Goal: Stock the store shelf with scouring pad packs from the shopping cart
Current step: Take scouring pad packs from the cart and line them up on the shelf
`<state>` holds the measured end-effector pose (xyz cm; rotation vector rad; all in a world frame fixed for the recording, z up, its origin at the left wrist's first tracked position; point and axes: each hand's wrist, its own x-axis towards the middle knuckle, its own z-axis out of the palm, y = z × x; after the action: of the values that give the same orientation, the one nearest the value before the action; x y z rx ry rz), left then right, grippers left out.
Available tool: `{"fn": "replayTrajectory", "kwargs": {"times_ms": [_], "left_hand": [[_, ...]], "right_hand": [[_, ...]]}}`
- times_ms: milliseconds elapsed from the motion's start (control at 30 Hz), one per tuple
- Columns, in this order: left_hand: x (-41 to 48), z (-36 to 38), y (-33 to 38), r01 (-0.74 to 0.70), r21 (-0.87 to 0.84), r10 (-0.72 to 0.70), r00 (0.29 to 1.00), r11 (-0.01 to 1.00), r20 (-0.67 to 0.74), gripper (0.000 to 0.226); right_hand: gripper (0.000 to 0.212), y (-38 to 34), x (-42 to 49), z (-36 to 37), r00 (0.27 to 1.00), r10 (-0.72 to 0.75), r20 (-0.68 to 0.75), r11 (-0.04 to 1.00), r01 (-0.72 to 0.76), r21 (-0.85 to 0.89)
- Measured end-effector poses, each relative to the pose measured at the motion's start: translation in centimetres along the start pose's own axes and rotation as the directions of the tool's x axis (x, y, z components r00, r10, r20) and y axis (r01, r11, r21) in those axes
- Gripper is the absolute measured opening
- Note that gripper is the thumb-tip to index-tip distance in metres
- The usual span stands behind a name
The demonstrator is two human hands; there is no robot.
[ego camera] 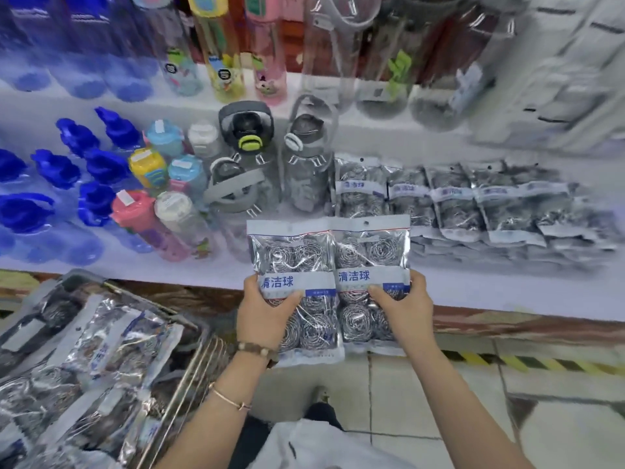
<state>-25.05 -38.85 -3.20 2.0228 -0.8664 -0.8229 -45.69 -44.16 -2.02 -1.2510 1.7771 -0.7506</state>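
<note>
Two scouring pad packs are held side by side, edges touching, in front of the stocked row (pixel 473 204) and just to its left. The left pack (pixel 291 252) is gripped by the left hand (pixel 262 316) and the right pack (pixel 372 248) by the right hand (pixel 402 311). Each is pinched at the label band, thumb on the front, fingers hidden behind. Both packs are upright, header strips up, and clear of the shelf (pixel 507 292).

Step in hand, as judged: placement onto the row.
- Labels should be kept forward, with lean and overlap matched to the row.
- The likely slot is the bare shelf strip in front of the row, or the row's near-left end.
- The clear bottles (pixel 304 170) just left of the row should be cleared by the left pack on the way in.
- The film looks slippery, so the grip is best kept until each pack is supported.

More packs are left in the shopping cart (pixel 189 377), well left of and below the row.
</note>
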Motion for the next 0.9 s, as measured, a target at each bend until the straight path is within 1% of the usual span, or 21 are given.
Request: {"fn": "replayTrajectory", "kwargs": {"times_ms": [200, 467, 600, 700, 900], "left_hand": [[-0.3, 5.3, 3.4, -0.026, 0.025, 0.025, 0.997, 0.999, 0.069, 0.057], [2.8, 8.8, 6.6, -0.1, 0.096, 0.089, 0.99, 0.99, 0.107, 0.049], [6.4, 10.4, 8.2, -0.12, 0.118, 0.105, 0.987, 0.986, 0.125, 0.05], [9.6, 11.7, 10.0, -0.138, 0.142, 0.117, 0.982, 0.98, 0.146, 0.052], [15.2, 14.7, 12.8, -0.122, 0.201, 0.079, 0.974, 0.972, 0.211, 0.056]], "right_hand": [[0.047, 2.2, 2.9, -5.0, 0.996, 0.031, -0.08, 0.999, -0.03, 0.017], [0.045, 3.5, 6.7, -6.8, 0.983, 0.105, -0.152, 0.991, -0.09, 0.103], [0.045, 2.9, 9.5, -7.3, 0.975, 0.122, -0.186, 0.991, -0.108, 0.082], [0.049, 1.7, 12.3, -7.4, 0.973, 0.107, -0.206, 0.994, -0.096, 0.061], [0.043, -0.6, 17.1, -7.6, 0.97, 0.084, -0.227, 0.996, -0.089, -0.009]]}}
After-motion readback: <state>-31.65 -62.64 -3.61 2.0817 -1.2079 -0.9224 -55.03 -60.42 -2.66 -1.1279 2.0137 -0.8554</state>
